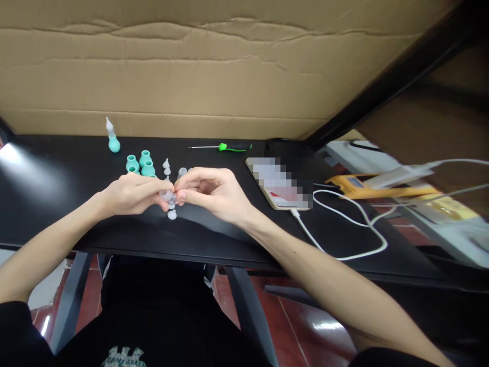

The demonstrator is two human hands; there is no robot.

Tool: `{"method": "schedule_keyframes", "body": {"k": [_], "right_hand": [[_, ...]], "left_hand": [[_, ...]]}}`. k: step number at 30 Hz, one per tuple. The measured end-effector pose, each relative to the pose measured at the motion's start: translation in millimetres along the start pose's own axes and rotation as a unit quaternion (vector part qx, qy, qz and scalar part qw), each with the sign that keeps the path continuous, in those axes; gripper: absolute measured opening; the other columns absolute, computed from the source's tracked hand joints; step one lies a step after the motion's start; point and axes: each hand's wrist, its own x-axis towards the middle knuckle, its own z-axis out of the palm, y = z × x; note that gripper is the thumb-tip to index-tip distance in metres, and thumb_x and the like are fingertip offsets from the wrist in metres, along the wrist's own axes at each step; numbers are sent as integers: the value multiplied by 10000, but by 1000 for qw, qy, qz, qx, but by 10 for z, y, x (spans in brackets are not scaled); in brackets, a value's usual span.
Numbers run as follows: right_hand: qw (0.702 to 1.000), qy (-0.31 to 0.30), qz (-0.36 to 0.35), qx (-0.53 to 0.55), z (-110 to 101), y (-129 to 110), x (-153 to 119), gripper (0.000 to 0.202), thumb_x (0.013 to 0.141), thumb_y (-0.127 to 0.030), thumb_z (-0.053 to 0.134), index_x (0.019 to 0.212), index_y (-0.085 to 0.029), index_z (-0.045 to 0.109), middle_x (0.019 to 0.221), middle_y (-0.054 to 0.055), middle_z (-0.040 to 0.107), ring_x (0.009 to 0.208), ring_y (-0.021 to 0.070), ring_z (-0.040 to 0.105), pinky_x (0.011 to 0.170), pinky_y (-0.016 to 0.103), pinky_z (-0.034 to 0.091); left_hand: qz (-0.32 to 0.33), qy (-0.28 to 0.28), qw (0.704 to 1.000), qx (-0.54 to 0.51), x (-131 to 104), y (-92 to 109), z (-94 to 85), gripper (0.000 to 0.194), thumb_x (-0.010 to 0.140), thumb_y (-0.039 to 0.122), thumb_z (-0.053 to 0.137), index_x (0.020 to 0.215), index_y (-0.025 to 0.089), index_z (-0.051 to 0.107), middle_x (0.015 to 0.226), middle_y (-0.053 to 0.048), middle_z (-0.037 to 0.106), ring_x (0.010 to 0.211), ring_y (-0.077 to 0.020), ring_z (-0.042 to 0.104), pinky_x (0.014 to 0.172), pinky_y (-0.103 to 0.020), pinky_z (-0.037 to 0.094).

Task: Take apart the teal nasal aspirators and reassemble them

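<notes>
My left hand [132, 193] is closed, its thumb and fingers holding a small translucent plastic piece [167, 195] above the table. The fingertips of my right hand [214, 193] pinch at the right side of the same piece. My fingers cover part of it. Just behind my left hand stand several teal squeeze bulbs [145, 158] with open necks, some partly hidden. White pointed tips [166, 165] stand behind the held piece, and a small white part [172, 214] lies in front of it. Clear cup-like parts [182, 172] show behind my right hand.
An assembled teal bulb with a white nozzle [113, 137] stands at the back left. A green and black screwdriver [235, 147] lies along the back. To the right are a phone [280, 183], its white cable [362, 255] and a yellow tool [355, 187]. Cardboard [164, 81] walls the back.
</notes>
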Motion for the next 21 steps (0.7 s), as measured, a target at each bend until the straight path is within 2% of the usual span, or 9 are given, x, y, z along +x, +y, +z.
{"method": "schedule_keyframes", "body": {"k": [4, 7, 9, 12, 15, 17, 19, 21], "right_hand": [[999, 6, -20, -31, 7, 44, -12, 178, 898, -345, 880, 891, -196, 781, 776, 13, 785, 661, 150, 761, 657, 292, 674], [990, 28, -50, -128, 16, 75, -24, 80, 920, -274, 804, 917, -198, 779, 821, 22, 808, 676, 152, 770, 645, 278, 656], [966, 53, -101, -231, 24, 74, -32, 55, 938, -226, 737, 908, -208, 780, 818, 17, 813, 688, 154, 766, 643, 275, 635], [905, 83, -189, -372, 33, 49, -38, 139, 973, -203, 677, 882, -230, 778, 804, 12, 812, 696, 161, 743, 656, 292, 612], [871, 93, -221, -429, 33, 38, -30, 141, 984, -211, 665, 880, -245, 754, 799, 12, 797, 695, 169, 722, 662, 306, 600], [873, 89, -225, -423, 31, 52, -17, 107, 971, -205, 658, 893, -247, 718, 791, 2, 773, 689, 163, 702, 663, 304, 587], [888, 81, -218, -396, 33, 78, -6, 67, 943, -187, 650, 917, -247, 665, 792, -14, 740, 674, 147, 668, 651, 292, 563], [908, 73, -198, -362, 41, 108, -2, 116, 895, -162, 653, 939, -252, 596, 793, -35, 692, 649, 128, 620, 614, 273, 523]], "left_hand": [[10, 0, 1000, 21, 2, -22, 13, 220, 1075, 41, 508, 1165, 195, 637, 799, 61, 827, 709, -75, 788, 656, -139, 525], [28, 13, 998, 45, -10, -67, 39, 126, 1111, 113, 540, 1153, 180, 638, 819, 42, 831, 685, -72, 774, 660, -133, 515], [29, 23, 996, 77, -22, -97, 53, 106, 1135, 236, 576, 1133, 174, 662, 835, 17, 833, 687, -84, 777, 671, -141, 521], [9, 2, 992, 125, -31, -126, 58, 293, 1153, 421, 555, 1091, 177, 707, 838, -7, 830, 719, -116, 801, 667, -162, 529], [-2, -17, 989, 147, -19, -140, 55, 402, 1161, 488, 511, 1018, 177, 722, 801, 1, 815, 706, -128, 803, 624, -173, 498], [4, -7, 990, 143, -7, -151, 59, 403, 1159, 479, 521, 999, 171, 725, 766, 7, 797, 660, -120, 781, 599, -178, 465], [12, 4, 992, 128, 3, -161, 71, 372, 1151, 455, 551, 1004, 164, 730, 739, 11, 783, 617, -102, 748, 591, -178, 439], [16, 6, 994, 111, 11, -163, 84, 355, 1147, 446, 562, 1004, 167, 730, 740, 16, 782, 605, -88, 726, 599, -172, 436]]}}
